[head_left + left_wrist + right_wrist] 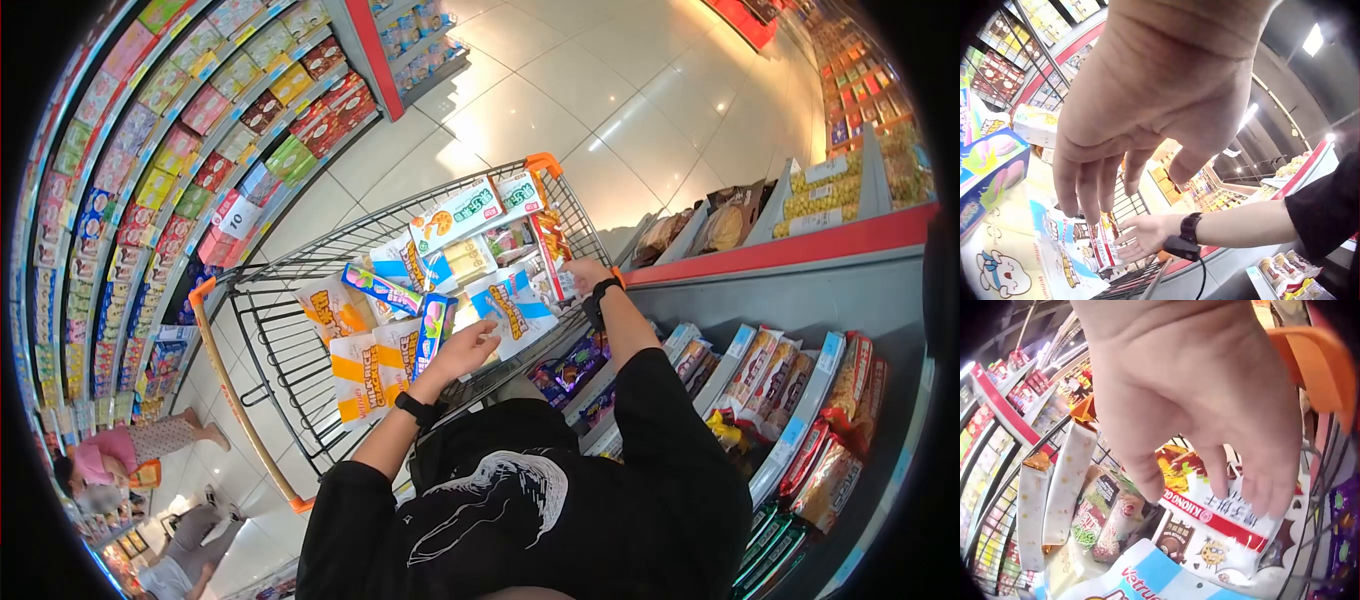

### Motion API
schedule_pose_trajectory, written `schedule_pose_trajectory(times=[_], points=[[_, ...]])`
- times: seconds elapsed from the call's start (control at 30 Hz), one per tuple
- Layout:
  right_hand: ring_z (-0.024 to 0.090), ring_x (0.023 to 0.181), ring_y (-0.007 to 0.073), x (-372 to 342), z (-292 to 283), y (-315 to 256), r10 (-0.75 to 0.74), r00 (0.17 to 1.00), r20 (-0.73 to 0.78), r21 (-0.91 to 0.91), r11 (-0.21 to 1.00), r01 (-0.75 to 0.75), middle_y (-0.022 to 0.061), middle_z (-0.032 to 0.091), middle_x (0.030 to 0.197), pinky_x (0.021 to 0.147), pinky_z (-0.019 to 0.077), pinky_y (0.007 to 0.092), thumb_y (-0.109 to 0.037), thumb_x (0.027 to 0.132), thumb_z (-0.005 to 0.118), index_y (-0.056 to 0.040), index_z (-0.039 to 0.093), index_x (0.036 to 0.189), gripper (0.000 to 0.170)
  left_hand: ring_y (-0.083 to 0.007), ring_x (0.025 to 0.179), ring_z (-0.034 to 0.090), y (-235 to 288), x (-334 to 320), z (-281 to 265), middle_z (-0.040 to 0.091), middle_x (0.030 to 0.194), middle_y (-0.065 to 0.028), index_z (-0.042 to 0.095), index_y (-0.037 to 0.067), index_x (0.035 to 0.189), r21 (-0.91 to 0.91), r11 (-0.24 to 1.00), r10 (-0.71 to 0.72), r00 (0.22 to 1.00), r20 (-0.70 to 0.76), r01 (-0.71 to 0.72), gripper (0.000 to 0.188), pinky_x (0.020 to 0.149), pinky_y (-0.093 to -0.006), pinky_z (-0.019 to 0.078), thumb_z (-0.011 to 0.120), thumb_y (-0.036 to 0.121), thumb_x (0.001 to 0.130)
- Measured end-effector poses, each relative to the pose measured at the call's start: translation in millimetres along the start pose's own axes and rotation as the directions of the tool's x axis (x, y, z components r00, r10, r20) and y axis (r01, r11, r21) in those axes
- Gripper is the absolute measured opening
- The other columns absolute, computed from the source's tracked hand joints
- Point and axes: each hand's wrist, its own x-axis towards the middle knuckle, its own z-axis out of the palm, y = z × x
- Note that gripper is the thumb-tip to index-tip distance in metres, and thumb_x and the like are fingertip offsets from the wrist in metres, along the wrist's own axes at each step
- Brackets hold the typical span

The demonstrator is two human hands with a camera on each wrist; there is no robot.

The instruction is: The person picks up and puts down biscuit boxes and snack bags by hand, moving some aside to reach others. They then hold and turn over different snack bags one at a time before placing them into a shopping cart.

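My left hand (470, 350) hovers over the shopping cart (282, 377), fingers loosely bent with nothing held. Below it lie a blue box with pink and green pictures (433, 328) and a blue-and-white rice cracker bag (510, 312). At the cart's far right corner, my right hand (588, 278) has relaxed fingers. In the right wrist view its fingertips overlap a red-and-white biscuit packet (1216, 519) that stands against the wire side. Left of that packet are bean-printed packs (1097, 512) and upright white cartons (1069, 481).
Orange-and-white milk rice cracker bags (365, 372) lie near the cart handle (250, 400). Shelves of boxed goods (180, 150) curve along the left. A low shelf of packaged snacks (765, 375) runs close on the right. Two people (130, 455) are at the lower left.
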Motion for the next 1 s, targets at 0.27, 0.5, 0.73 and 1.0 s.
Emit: schedule_pose_trajectory(times=[0.27,0.5,0.73,1.0], points=[[0.043,0.119,0.0402,30,47,-13,-0.049,0.846,-0.531,-0.384,0.904,-0.189,0.0266,0.044,0.123,0.101,0.0340,0.0459,-0.030,0.069,0.068,0.0006,0.044,0.124,0.067,-0.0227,0.095,0.061,1,-24,-3,0.060,0.114,-0.0153,0.052,0.000,0.122,-0.004,1.000,0.006,0.998,-0.067,-0.006,0.042,0.083,-0.0320,0.0476,0.054,0.028,0.091],[0.042,0.118,0.0368,27,60,-11,-0.149,0.749,-0.646,-0.500,0.824,-0.268,0.0241,0.040,0.124,0.099,0.0344,0.0455,-0.030,0.065,0.075,-0.0078,0.030,0.131,0.083,-0.0259,0.095,0.061,-11,-59,-11,0.061,0.111,-0.0162,0.053,0.002,0.122,-0.110,0.990,-0.103,0.986,-0.134,0.089,0.043,0.084,-0.0341,0.0479,0.055,0.031,0.090],[0.042,0.120,0.0366,1,67,-23,-0.152,0.828,-0.540,-0.627,0.729,-0.275,0.0220,0.041,0.128,0.100,0.0357,0.0442,-0.037,0.061,0.078,-0.0055,0.031,0.129,0.088,-0.0271,0.096,0.061,-32,-59,-4,0.061,0.112,-0.0155,0.052,0.003,0.124,-0.145,0.987,-0.092,0.981,-0.170,0.067,0.044,0.084,-0.0342,0.0480,0.055,0.031,0.090],[0.061,0.100,0.0324,-4,53,-28,-0.189,0.930,-0.314,-0.675,0.734,-0.078,0.0207,0.060,0.109,0.084,0.0502,0.0404,-0.048,0.059,0.078,0.0029,0.034,0.121,0.091,-0.0290,0.097,0.061,-13,-49,-11,0.061,0.111,-0.0188,0.052,0.000,0.122,-0.042,0.999,-0.011,0.991,-0.131,0.006,0.047,0.084,-0.0357,0.0476,0.053,0.033,0.089]])
